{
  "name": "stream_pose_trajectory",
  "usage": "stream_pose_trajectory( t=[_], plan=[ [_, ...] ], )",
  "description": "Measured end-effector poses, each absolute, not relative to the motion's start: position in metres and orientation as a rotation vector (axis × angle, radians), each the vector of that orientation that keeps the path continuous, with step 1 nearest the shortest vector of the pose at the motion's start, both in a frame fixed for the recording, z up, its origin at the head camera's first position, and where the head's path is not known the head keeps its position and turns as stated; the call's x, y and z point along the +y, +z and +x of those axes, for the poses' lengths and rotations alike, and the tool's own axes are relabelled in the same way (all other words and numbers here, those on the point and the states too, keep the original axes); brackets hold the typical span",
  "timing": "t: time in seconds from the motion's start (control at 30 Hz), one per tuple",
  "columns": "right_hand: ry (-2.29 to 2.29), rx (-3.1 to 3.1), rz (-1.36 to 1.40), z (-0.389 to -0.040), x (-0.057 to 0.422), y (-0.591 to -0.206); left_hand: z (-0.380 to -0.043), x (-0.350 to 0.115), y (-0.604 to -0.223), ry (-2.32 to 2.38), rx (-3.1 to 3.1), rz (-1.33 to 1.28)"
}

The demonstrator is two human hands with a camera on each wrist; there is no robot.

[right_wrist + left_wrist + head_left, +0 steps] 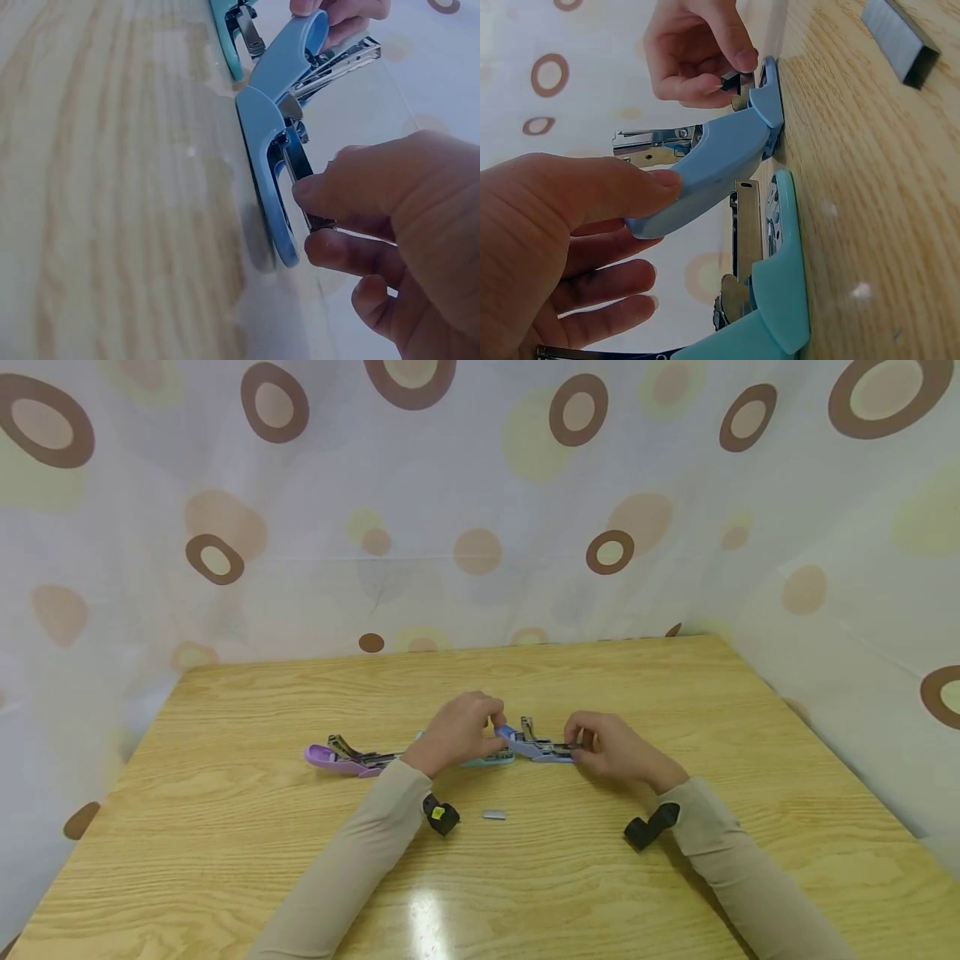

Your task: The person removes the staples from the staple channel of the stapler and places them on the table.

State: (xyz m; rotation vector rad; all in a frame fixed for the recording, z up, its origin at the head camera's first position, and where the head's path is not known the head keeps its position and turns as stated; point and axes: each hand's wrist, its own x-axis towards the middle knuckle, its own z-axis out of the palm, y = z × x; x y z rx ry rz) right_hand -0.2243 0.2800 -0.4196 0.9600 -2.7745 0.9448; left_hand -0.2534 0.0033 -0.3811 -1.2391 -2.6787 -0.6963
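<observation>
A blue stapler (pixel 525 747) lies on the table with its top folded wide back and its metal magazine exposed. My left hand (pixel 459 731) pinches the raised blue top cover (pixel 724 154) between thumb and forefinger, the other fingers loose behind it. At the stapler's other end, my right hand (pixel 617 748) pinches a dark strip of staples (pixel 298 159) between thumb and forefinger, along the magazine above the base. The far end of that strip is partly hidden by the fingertips. Close beside my left hand is an opened teal stapler (pixel 780 289), partly covered by it in the head view.
Left of my left hand lies an opened purple stapler (pixel 337 764). A grey block of staples (pixel 494 815) rests on the wooden table (pixel 540 893) nearer to me, between my forearms. A patterned curtain (pixel 480 602) borders the table at the back and sides.
</observation>
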Motion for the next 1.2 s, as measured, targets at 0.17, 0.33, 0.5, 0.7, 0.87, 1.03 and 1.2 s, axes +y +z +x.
stream_pose_trajectory(
  t=[0.17,0.33,0.5,0.7,0.87,1.03,1.2],
  plan=[
    [0.914,-2.732,0.968,-0.225,0.281,-0.419,-0.254,0.004,-0.381,-0.731,-2.681,-1.254],
    [0.898,-2.708,0.961,-0.224,0.279,-0.417,-0.253,0.003,-0.379,-0.748,-2.643,-1.272],
    [0.933,-2.701,0.942,-0.222,0.276,-0.412,-0.252,0.003,-0.379,-0.72,-2.637,-1.26],
    [0.971,-2.686,1.012,-0.217,0.264,-0.406,-0.252,0.003,-0.38,-0.698,-2.65,-1.247],
    [0.981,-2.737,1.109,-0.211,0.25,-0.404,-0.252,0.003,-0.38,-0.685,-2.645,-1.243],
    [0.93,-2.828,1.202,-0.205,0.236,-0.402,-0.252,0.003,-0.381,-0.658,-2.63,-1.24],
    [0.913,-2.898,1.276,-0.198,0.226,-0.404,-0.253,0.003,-0.382,-0.641,-2.623,-1.244]
  ],
)
